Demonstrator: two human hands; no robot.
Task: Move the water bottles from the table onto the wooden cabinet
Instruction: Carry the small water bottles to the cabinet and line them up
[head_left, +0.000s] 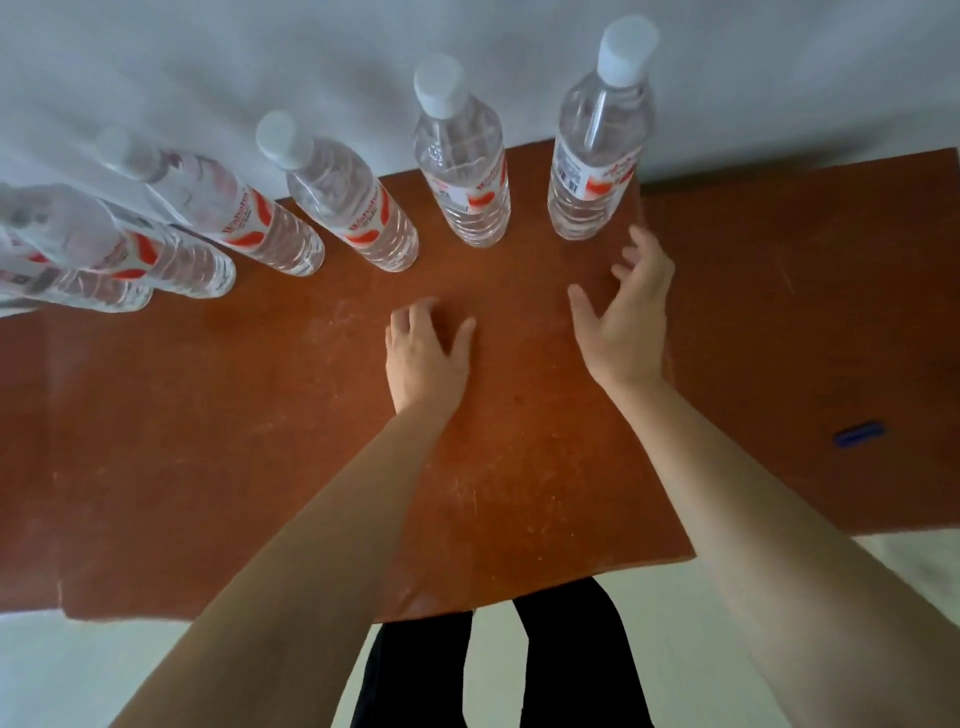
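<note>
A pale wall (260, 62) fills the top of the view. Below it spreads a reddish-brown, scuffed desk (260, 441), its back edge against the wall. A second brown surface (805, 312) adjoins it on the right, and whether the two sit at the same level cannot be told. A light floor (156, 670) shows under the near edge, along with the person's dark trouser legs (571, 665).

Two bare forearms reach in from the bottom of the view, over the desk. A row of clear water bottles (358, 213) with white caps and red-and-white labels stands upright along the back of the desk, close to the wall. The ones at the far left are crowded together and blurred.

The rightmost bottle (597, 161) stands by the desk's right edge, with the next bottle (467, 182) just to its left.

The right hand (628, 312) is spread wide and holds nothing. Its fingertips are near the base of the rightmost bottle but apart from it. The left hand (426, 353) is over the bare desk in front of the row, fingers loosely bent and also holding nothing.

A small blue object (860, 434) lies on the right-hand surface.
</note>
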